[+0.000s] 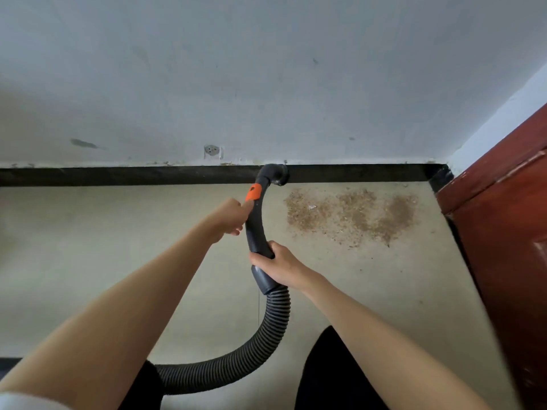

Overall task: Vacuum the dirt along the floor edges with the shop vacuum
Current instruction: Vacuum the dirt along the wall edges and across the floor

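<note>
Here, two hands: left hand, right hand both grip one vacuum wand; one dirt patch.

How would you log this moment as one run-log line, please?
left hand grips wand | right hand grips cuff | nozzle at baseboard | dirt patch remains

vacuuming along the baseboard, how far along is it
Done: the floor left of the nozzle looks free of loose dirt. In hand: the left hand and right hand grip the vacuum wand, its nozzle against the black baseboard. Left: the dirt patch to the right, toward the door, is untouched.
</note>
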A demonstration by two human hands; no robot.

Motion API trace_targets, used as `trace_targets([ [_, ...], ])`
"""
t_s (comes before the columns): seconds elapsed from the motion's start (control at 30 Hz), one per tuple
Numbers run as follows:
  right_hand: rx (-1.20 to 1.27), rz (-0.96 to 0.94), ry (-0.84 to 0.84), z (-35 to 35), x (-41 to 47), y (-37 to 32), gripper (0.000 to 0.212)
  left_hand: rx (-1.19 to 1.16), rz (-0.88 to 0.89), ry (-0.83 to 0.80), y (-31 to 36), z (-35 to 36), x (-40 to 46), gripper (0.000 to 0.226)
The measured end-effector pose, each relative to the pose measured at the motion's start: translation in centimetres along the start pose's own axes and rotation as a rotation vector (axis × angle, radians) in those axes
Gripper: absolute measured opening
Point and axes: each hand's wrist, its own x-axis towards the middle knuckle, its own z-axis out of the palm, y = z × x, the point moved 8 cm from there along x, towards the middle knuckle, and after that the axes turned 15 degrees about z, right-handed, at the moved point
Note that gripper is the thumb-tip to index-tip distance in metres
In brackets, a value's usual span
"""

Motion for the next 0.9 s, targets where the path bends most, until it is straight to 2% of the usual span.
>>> trace_targets([
  [0.13,-0.001,-0.023,-0.023,-1.4,1.4,1.4,0.028,-0.059,-0.096,-0.091,-2.3,4.9,1.3,0.044],
  [0.23,0.034,-0.030,-0.053,-1.8,2.7,1.5,0.032,-0.110,-0.096,-0.053,-3.6,6.4,3.0,0.045],
  [0.37,-0.011,-0.079,-0.077,-0.6,5.1,2.1,0.022,-0.063,-0.160,-0.005,-6.7,6.9,4.5,0.052],
  [0.5,-0.034,-0.061,-0.110,0.8,7.6,3.2,0.031,-0.067,-0.227,0.038,-10.1,7.8,5.8,0.049],
  [0.63,-0.034,-0.043,-0.086,0.5,9.3,4.3,0.028,-0.102,-0.212,0.102,-10.8,9.1,7.1,0.045],
  [0.77,-0.014,-0.034,-0.037,-0.6,9.4,6.3,0.025,-0.128,-0.202,0.086,-10.4,11.2,7.4,0.029],
  [0.9,0.052,-0.019,-0.017,-1.9,9.0,7.5,0.023,-0.133,-0.155,0.066,-9.2,12.9,8.1,0.028],
])
